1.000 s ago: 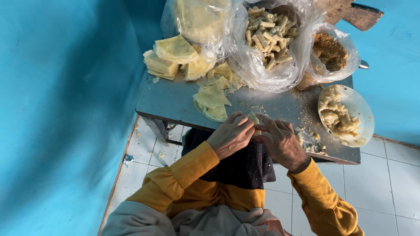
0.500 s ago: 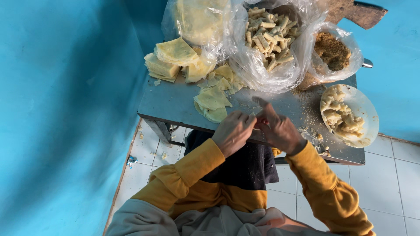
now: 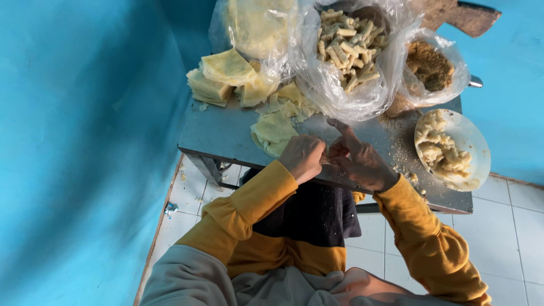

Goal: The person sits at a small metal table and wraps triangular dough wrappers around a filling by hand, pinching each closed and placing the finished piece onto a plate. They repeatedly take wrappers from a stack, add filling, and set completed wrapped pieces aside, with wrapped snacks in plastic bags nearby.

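My left hand (image 3: 303, 157) and my right hand (image 3: 357, 160) meet at the near edge of a grey metal table (image 3: 226, 136). Together they pinch a small piece of pale yellow dough (image 3: 325, 160), mostly hidden by my fingers. My right index finger points upward. Loose thin dough sheets (image 3: 273, 131) lie just beyond my left hand. Folded stacks of yellow sheets (image 3: 222, 75) sit at the table's far left.
A clear plastic bag of rolled sticks (image 3: 348, 45) stands at the back, beside a bag of brown crumbs (image 3: 430, 65) and a bag of sheets (image 3: 258, 25). A white plate (image 3: 476, 148) with pale filling is at the right. A blue wall (image 3: 73, 141) runs along the left.
Both hands stayed joined at the table edge, working the small piece. My right index finger has lifted and straightened. The view shifted slightly.
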The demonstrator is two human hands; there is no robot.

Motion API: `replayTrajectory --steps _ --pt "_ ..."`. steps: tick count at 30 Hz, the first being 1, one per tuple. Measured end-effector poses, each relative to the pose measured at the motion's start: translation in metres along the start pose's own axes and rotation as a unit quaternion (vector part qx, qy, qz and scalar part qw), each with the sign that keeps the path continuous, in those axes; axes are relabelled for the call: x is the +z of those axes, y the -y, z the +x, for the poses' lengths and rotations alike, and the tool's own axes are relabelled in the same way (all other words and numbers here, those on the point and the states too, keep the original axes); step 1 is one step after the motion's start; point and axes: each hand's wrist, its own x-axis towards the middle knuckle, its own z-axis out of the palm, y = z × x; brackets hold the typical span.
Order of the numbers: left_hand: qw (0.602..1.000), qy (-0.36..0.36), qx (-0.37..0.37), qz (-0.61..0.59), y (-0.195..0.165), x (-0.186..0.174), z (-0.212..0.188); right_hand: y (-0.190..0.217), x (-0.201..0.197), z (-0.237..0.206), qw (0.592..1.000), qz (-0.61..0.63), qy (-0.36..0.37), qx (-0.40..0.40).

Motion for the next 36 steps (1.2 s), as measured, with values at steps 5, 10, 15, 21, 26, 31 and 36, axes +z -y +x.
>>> replayTrajectory --steps 5,10,15,21,26,31,36 --pt "0.988 -0.043 0.106 0.107 -0.008 -0.002 -0.017 -0.010 0.018 -0.015 0.957 -0.160 -0.129 -0.203" --pt "0.960 -0.085 0.155 0.215 -0.013 -0.001 -0.033 -0.015 0.029 -0.027 0.903 -0.308 -0.179 -0.239" --pt "0.976 -0.039 0.092 0.193 -0.007 0.005 -0.011 -0.007 0.006 -0.006 0.996 -0.037 -0.075 -0.043" --pt "0.959 -0.040 0.132 0.249 -0.015 0.002 -0.028 -0.012 0.022 -0.012 0.944 -0.205 -0.172 -0.195" --pt "0.931 -0.112 0.101 0.333 -0.035 -0.004 -0.045 -0.020 0.030 -0.026 0.891 -0.315 -0.201 -0.259" --pt "0.940 -0.027 0.063 0.334 -0.034 -0.005 -0.031 -0.005 0.040 -0.026 0.868 -0.387 -0.220 -0.219" --pt "0.967 -0.163 0.030 0.191 -0.011 -0.007 -0.003 0.000 0.023 -0.015 0.799 -0.537 -0.194 -0.189"
